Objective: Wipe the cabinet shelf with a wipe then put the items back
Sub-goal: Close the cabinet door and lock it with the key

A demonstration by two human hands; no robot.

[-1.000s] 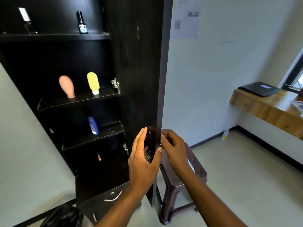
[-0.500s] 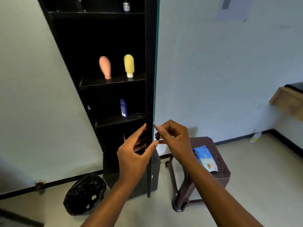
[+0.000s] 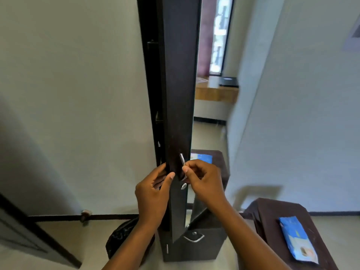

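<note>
The tall black cabinet door stands almost shut, with only a thin dark gap left of it. The shelves and the items on them are hidden. My left hand curls around the door's left edge, thumb on its front. My right hand pinches the silver door handle, just above a small round lock. A blue pack of wipes lies on the brown stool at the lower right.
A mirror strip right of the door reflects the room and the stool. Below is a black drawer unit with a silver pull. A black bag sits on the floor by the cabinet. A dark door edge crosses the lower left.
The door has swung from wide open to nearly shut, covering the shelves and bottles. Both hands stayed on it, and my view has shifted to face its front.
</note>
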